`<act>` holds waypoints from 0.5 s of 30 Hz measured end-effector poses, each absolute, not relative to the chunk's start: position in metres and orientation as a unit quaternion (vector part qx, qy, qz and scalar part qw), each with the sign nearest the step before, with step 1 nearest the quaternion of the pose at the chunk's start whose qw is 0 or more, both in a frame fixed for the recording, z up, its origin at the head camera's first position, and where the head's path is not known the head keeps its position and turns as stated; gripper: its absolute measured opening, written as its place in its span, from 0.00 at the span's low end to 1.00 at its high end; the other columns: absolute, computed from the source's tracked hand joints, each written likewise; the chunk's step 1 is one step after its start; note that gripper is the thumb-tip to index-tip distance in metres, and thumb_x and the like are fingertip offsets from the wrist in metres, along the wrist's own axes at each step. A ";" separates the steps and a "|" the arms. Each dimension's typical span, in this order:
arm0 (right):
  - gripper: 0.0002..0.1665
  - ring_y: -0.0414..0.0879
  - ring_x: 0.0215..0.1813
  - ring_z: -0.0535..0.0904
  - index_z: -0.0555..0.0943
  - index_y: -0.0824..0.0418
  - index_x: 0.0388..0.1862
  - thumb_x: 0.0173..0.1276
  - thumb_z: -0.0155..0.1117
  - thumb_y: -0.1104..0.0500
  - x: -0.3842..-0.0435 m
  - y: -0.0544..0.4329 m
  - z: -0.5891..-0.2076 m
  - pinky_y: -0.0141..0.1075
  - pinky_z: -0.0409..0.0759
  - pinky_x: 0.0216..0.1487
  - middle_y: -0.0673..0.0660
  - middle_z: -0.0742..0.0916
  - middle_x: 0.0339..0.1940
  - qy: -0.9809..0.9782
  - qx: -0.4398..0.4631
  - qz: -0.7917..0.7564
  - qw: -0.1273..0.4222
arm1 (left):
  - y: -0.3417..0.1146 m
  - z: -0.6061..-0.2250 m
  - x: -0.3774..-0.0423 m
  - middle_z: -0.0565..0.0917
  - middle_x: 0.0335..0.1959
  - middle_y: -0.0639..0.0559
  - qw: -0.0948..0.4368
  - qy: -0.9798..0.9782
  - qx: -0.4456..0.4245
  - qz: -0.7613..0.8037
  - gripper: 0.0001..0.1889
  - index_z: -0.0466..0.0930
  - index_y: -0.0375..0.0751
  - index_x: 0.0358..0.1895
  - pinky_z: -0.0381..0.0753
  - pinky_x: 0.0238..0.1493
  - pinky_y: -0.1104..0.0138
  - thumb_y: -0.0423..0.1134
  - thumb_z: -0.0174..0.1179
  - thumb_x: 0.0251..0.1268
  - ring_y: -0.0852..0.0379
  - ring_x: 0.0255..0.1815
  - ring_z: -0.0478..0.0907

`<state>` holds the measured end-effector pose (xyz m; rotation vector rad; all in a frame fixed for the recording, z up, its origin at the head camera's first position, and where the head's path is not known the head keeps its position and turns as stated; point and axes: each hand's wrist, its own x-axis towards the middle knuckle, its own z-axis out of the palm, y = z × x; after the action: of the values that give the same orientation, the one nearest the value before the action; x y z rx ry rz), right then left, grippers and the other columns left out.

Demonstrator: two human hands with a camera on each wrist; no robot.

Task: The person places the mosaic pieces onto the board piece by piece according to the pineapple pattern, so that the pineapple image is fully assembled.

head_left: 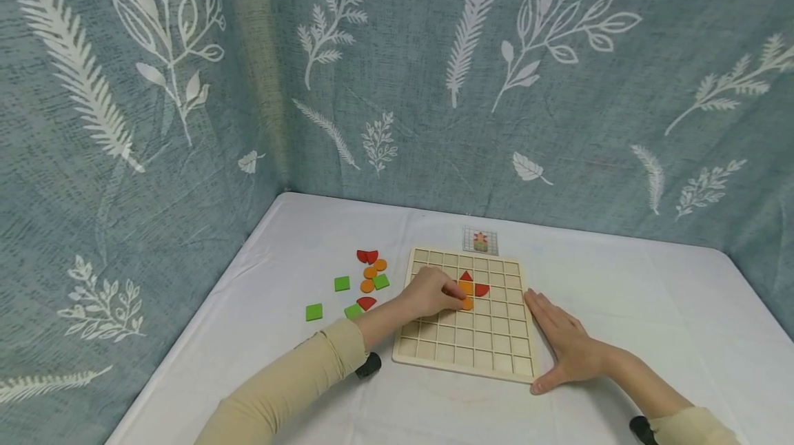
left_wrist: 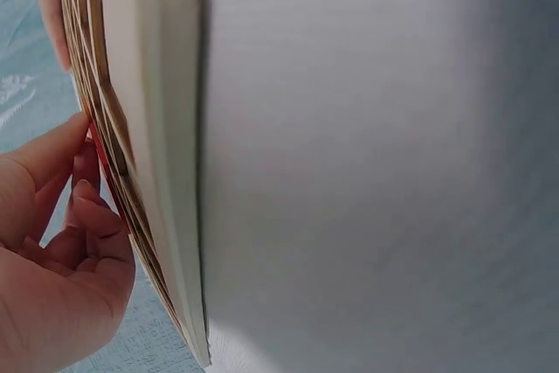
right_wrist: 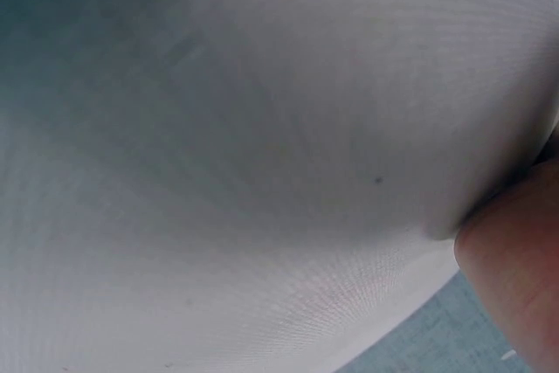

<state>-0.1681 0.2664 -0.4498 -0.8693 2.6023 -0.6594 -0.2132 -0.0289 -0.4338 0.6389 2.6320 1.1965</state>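
A wooden grid board [head_left: 434, 352] lies on the table. Near its middle are a red triangle [head_left: 466, 276], an orange square [head_left: 466, 287], a red quarter-circle [head_left: 481, 290] and an orange disc [head_left: 468, 303]. My left hand [head_left: 431, 291] reaches over the board from the left, thumb and index finger pinching at the orange disc. In the left wrist view, the left hand [left_wrist: 70, 251] has a reddish edge by its fingertips; its shape is hidden. My right hand [head_left: 567, 342] rests at the board's right edge, fingers straight and thumb at the near corner.
Loose pieces lie left of the board: several green squares [head_left: 342, 284], orange discs [head_left: 367, 286] and red quarter-circles [head_left: 367, 303]. Behind the board's far edge lies a small pattern card [head_left: 480, 241]. A patterned curtain [head_left: 403, 87] hangs around the white-covered table [head_left: 620, 273].
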 end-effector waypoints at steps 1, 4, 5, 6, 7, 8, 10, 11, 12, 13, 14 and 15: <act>0.87 0.67 0.77 0.37 0.33 0.64 0.78 0.37 0.80 0.33 -0.168 0.267 -0.450 0.66 0.42 0.67 0.70 0.44 0.78 0.911 -0.303 -0.230 0.160 | -0.029 -0.434 -0.213 0.88 0.35 0.53 0.089 0.886 0.217 0.400 0.06 0.90 0.40 0.38 0.76 0.50 0.66 0.36 0.70 0.58 0.53 0.46 0.81; 0.87 0.67 0.77 0.38 0.33 0.63 0.78 0.37 0.80 0.32 -0.167 0.267 -0.450 0.66 0.42 0.67 0.70 0.44 0.78 0.912 -0.301 -0.228 0.158 | -0.030 -0.434 -0.212 0.88 0.35 0.52 0.084 0.884 0.221 0.403 0.07 0.90 0.40 0.39 0.76 0.47 0.67 0.36 0.70 0.58 0.55 0.44 0.81; 0.87 0.67 0.77 0.38 0.33 0.63 0.78 0.37 0.80 0.32 -0.167 0.267 -0.450 0.66 0.42 0.67 0.70 0.44 0.78 0.912 -0.301 -0.228 0.158 | -0.031 -0.434 -0.212 0.88 0.35 0.52 0.082 0.882 0.220 0.409 0.07 0.90 0.39 0.39 0.76 0.45 0.68 0.36 0.69 0.58 0.56 0.41 0.81; 0.87 0.67 0.77 0.38 0.33 0.63 0.78 0.37 0.80 0.33 -0.167 0.267 -0.451 0.66 0.42 0.67 0.70 0.45 0.78 0.912 -0.302 -0.229 0.157 | -0.032 -0.434 -0.212 0.88 0.34 0.53 0.079 0.879 0.219 0.416 0.08 0.89 0.39 0.40 0.76 0.42 0.70 0.36 0.70 0.58 0.58 0.39 0.80; 0.87 0.67 0.77 0.38 0.33 0.63 0.78 0.37 0.80 0.33 -0.167 0.267 -0.451 0.66 0.42 0.67 0.70 0.45 0.78 0.912 -0.303 -0.229 0.157 | -0.034 -0.434 -0.212 0.87 0.34 0.53 0.075 0.876 0.218 0.424 0.08 0.89 0.38 0.40 0.76 0.39 0.71 0.36 0.70 0.58 0.60 0.36 0.79; 0.87 0.67 0.77 0.38 0.33 0.64 0.78 0.37 0.80 0.33 -0.167 0.266 -0.451 0.66 0.42 0.67 0.70 0.45 0.78 0.911 -0.304 -0.230 0.156 | -0.036 -0.434 -0.213 0.87 0.33 0.54 0.073 0.872 0.214 0.433 0.09 0.89 0.38 0.41 0.75 0.35 0.72 0.36 0.70 0.58 0.61 0.33 0.78; 0.86 0.67 0.77 0.38 0.33 0.64 0.78 0.37 0.80 0.33 -0.166 0.266 -0.451 0.66 0.43 0.67 0.70 0.45 0.78 0.910 -0.305 -0.231 0.156 | -0.041 -0.433 -0.213 0.85 0.31 0.55 0.074 0.864 0.202 0.455 0.09 0.88 0.39 0.42 0.73 0.31 0.73 0.36 0.69 0.59 0.63 0.29 0.74; 0.86 0.68 0.77 0.38 0.33 0.64 0.78 0.37 0.80 0.33 -0.166 0.266 -0.451 0.66 0.43 0.67 0.70 0.45 0.78 0.910 -0.305 -0.232 0.156 | -0.044 -0.432 -0.214 0.84 0.30 0.56 0.076 0.861 0.194 0.465 0.09 0.88 0.39 0.42 0.72 0.30 0.73 0.36 0.69 0.59 0.63 0.28 0.73; 0.86 0.68 0.77 0.38 0.33 0.64 0.78 0.37 0.80 0.33 -0.166 0.266 -0.451 0.66 0.43 0.67 0.70 0.45 0.78 0.910 -0.305 -0.232 0.156 | -0.047 -0.430 -0.214 0.84 0.30 0.57 0.078 0.857 0.185 0.475 0.09 0.88 0.39 0.42 0.72 0.29 0.72 0.36 0.69 0.59 0.63 0.27 0.72; 0.86 0.68 0.77 0.38 0.33 0.64 0.78 0.37 0.80 0.33 -0.167 0.266 -0.450 0.66 0.42 0.67 0.70 0.45 0.78 0.911 -0.304 -0.232 0.157 | -0.051 -0.428 -0.215 0.83 0.29 0.57 0.082 0.853 0.176 0.485 0.09 0.88 0.40 0.43 0.71 0.28 0.72 0.36 0.68 0.59 0.63 0.27 0.72; 0.87 0.68 0.77 0.38 0.33 0.64 0.78 0.37 0.81 0.33 -0.167 0.266 -0.450 0.66 0.42 0.67 0.70 0.45 0.78 0.911 -0.303 -0.232 0.156 | -0.055 -0.426 -0.216 0.83 0.29 0.57 0.087 0.850 0.163 0.494 0.09 0.88 0.40 0.43 0.71 0.28 0.71 0.37 0.68 0.60 0.62 0.27 0.73; 0.87 0.68 0.77 0.38 0.33 0.63 0.78 0.37 0.81 0.33 -0.167 0.266 -0.450 0.66 0.42 0.67 0.70 0.45 0.78 0.911 -0.302 -0.232 0.156 | -0.060 -0.425 -0.216 0.83 0.30 0.57 0.090 0.845 0.151 0.504 0.10 0.88 0.40 0.43 0.72 0.29 0.71 0.37 0.68 0.60 0.62 0.28 0.73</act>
<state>-0.1668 0.2662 -0.4498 -0.8651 2.6093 -0.6638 -0.2164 -0.0598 -0.4249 0.4496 2.5140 1.4991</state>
